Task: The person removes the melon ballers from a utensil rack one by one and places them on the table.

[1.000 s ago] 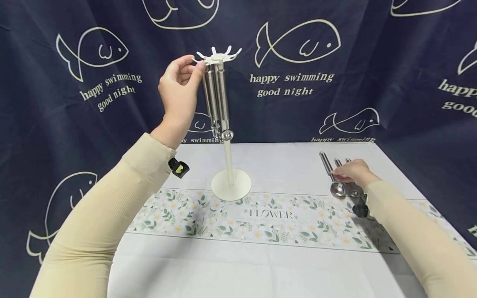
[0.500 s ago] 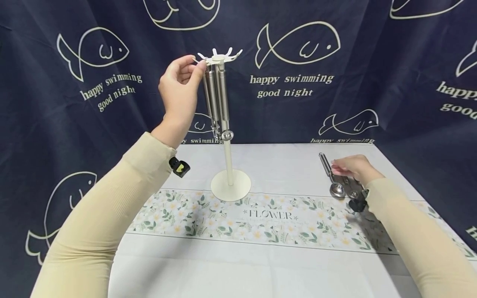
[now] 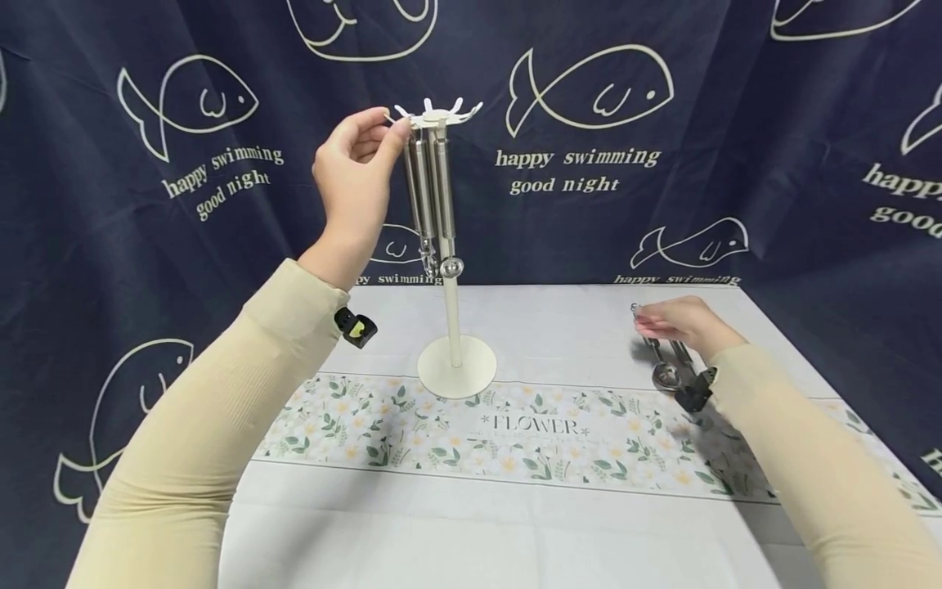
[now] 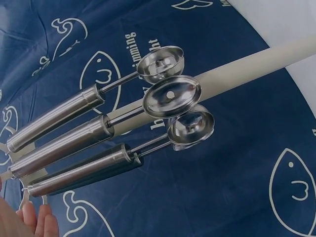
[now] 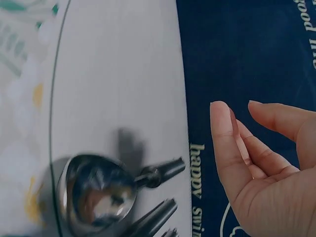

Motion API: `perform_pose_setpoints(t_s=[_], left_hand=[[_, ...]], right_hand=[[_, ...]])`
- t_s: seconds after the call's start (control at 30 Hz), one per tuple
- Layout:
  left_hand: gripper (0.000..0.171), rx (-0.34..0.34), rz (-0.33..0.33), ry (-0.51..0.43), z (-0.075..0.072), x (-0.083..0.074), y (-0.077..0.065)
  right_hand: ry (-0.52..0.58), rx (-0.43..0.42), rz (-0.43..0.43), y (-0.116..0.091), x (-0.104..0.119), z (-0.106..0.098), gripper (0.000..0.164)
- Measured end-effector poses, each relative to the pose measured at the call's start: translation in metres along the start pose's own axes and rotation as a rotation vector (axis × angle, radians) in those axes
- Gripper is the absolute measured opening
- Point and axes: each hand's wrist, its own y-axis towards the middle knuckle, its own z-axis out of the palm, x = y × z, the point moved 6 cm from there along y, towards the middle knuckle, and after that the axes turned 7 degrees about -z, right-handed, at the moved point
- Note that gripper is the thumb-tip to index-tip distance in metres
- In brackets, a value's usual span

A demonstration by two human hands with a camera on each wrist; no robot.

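A cream stand with a round base and a hooked top stands left of centre. Several steel-handled scoops hang from its hooks; the left wrist view shows their small bowls close up. My left hand pinches one hook at the left of the top between thumb and forefinger. Over at the right, my right hand hovers above steel scoops lying on the table. Its thumb and forefinger are apart in the right wrist view, with nothing between them. One larger scoop lies below it; the hand partly hides the others.
A white cloth covers the table, crossed by a flowered band reading FLOWER. A dark blue curtain with fish drawings hangs just behind the table's back edge. Black straps with wrist cameras sit at both cuffs.
My right hand has moved left and away from me over the lying scoops, now above the larger scoop's handle. The left hand stays at the hook.
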Motion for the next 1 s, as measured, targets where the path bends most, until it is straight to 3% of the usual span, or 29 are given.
perform_pose_setpoints(t_s=[0.17, 0.4, 0.6, 1.0], left_hand=[[0.040, 0.005, -0.013, 0.030, 0.000, 0.000, 0.001], [0.041, -0.004, -0.019, -0.017, 0.002, -0.001, 0.002], [0.041, -0.006, -0.035, -0.049, 0.004, -0.001, 0.002], [0.040, -0.001, -0.024, -0.048, 0.002, -0.003, 0.000]], right_hand=[[0.046, 0.054, -0.032, -0.003, 0.009, 0.015, 0.004], [0.085, 0.109, -0.042, 0.000, 0.024, 0.043, 0.020], [0.065, 0.154, -0.066, -0.001, 0.039, 0.066, 0.010], [0.119, 0.119, -0.118, 0.001, 0.076, 0.109, 0.007]])
